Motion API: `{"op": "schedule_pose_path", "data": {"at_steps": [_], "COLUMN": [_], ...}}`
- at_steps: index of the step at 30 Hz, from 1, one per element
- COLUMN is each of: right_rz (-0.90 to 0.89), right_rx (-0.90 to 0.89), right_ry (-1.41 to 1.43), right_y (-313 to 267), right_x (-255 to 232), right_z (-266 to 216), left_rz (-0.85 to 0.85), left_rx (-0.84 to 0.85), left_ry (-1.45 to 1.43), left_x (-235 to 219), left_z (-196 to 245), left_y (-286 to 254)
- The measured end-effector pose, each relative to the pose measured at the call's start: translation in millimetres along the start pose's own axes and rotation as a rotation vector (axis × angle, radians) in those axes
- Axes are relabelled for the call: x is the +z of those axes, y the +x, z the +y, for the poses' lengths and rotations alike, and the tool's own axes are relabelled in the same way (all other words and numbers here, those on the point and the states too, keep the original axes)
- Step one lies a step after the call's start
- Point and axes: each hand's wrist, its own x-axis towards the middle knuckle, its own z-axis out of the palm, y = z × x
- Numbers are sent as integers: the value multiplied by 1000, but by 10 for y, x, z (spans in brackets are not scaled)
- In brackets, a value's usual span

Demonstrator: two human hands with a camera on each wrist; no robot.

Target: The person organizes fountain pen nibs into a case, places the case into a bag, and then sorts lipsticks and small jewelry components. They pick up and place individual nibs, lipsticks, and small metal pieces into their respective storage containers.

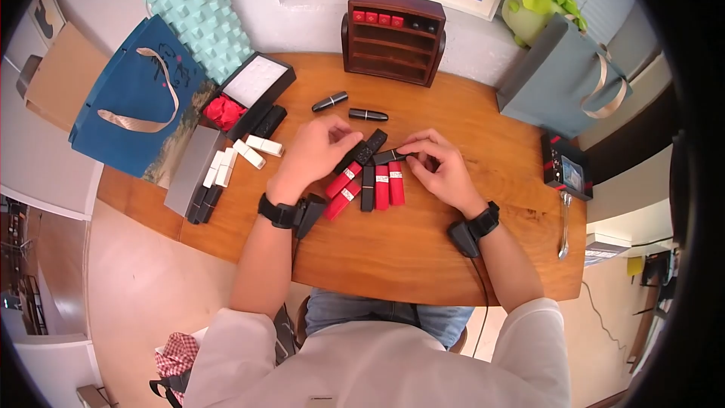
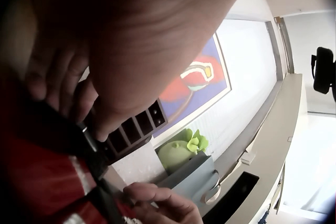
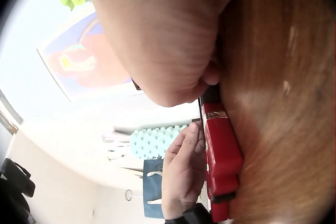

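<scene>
My left hand holds a black lipstick tube at the left end of a group of lipsticks; its fingers and thumb come together over it. Beside it another black tube with a textured surface lies slanted. My right hand pinches the right end of a black lipstick with a thin silver band. Just below are red lipsticks with pale bands, two slanted on the left and two upright on the right, with a black one between them. The palms hide much of the wrist views.
A dark wooden rack with red and black lipsticks on its top shelf stands at the back. Two black tubes lie behind the hands. White lipsticks, an open box and a blue bag are left; a grey bag and spoon are right.
</scene>
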Motion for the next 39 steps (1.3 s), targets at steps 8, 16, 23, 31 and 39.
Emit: {"op": "schedule_pose_path", "data": {"at_steps": [8,16,23,31,39], "right_rz": [-1,2,118,-31,-74], "right_rx": [-5,-17,25,40,239], "right_ry": [40,40,16,-81,-19], "right_y": [2,-11,6,36,25], "right_x": [-18,-42,-40,-208,-303], "right_z": [-38,-55,52,94,-22], "left_rz": [-378,-531,-431,72,-101], "left_rx": [-251,-243,-181,144,483], "left_ry": [267,71,160,-24,226], "left_x": [-461,-188,-205,161,282], "left_z": [493,499,777,352,285], "left_y": [-399,-321,-145,350,82]}}
